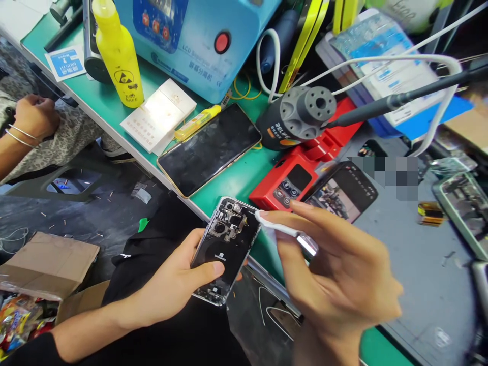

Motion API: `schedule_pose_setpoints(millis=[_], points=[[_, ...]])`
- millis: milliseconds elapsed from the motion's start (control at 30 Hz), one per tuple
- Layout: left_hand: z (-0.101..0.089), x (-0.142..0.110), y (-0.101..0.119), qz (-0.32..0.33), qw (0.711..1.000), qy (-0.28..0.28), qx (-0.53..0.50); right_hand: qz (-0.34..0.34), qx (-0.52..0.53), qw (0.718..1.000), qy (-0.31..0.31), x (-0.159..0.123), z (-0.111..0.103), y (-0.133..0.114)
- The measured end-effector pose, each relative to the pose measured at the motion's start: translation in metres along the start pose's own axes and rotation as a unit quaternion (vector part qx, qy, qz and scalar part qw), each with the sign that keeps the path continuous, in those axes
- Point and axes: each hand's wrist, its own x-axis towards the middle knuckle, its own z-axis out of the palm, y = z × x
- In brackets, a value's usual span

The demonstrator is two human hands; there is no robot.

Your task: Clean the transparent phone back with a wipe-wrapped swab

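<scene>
My left hand (173,279) holds a smartphone (229,249) whose back cover is off, thumb on its black inner surface and fingers behind. The bare camera area and small metal parts show at its upper end. My right hand (331,264) is closed around a slim white thing with a shiny silver end (285,231); I cannot make out its kind. The white tip lies at the phone's upper right edge; whether it touches is unclear. Just beyond, a black-screened phone (211,150) lies on the green bench top (224,188).
A blue screen separator machine (198,46), yellow bottle (120,56) and white box (162,114) stand along the bench. A red device (285,183), dark round holder (297,117) and lit phone (343,190) lie right of centre. Another person's hand (36,117) rests at left.
</scene>
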Motion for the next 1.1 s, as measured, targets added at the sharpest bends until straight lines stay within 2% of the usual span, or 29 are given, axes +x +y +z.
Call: schedule_pose_setpoints(millis=[167, 367, 633, 867, 1100], points=[[0.0, -0.001, 0.001, 0.003, 1.0, -0.008, 0.012, -0.019, 0.011, 0.996, -0.089, 0.01, 0.003, -0.004], [-0.002, 0.0, 0.001, 0.006, 0.998, 0.01, 0.062, -0.033, 0.011, 0.991, -0.128, 0.023, 0.008, -0.007], [-0.007, 0.002, -0.005, 0.013, 0.998, 0.007, 0.057, -0.051, -0.027, 0.987, -0.152, 0.025, 0.011, -0.007], [-0.006, 0.0, -0.002, 0.007, 0.997, 0.012, 0.073, -0.123, -0.05, 0.977, -0.168, 0.027, 0.009, -0.005], [-0.005, 0.001, -0.002, 0.006, 0.999, 0.009, 0.051, -0.129, -0.056, 0.975, -0.17, 0.027, 0.009, -0.005]])
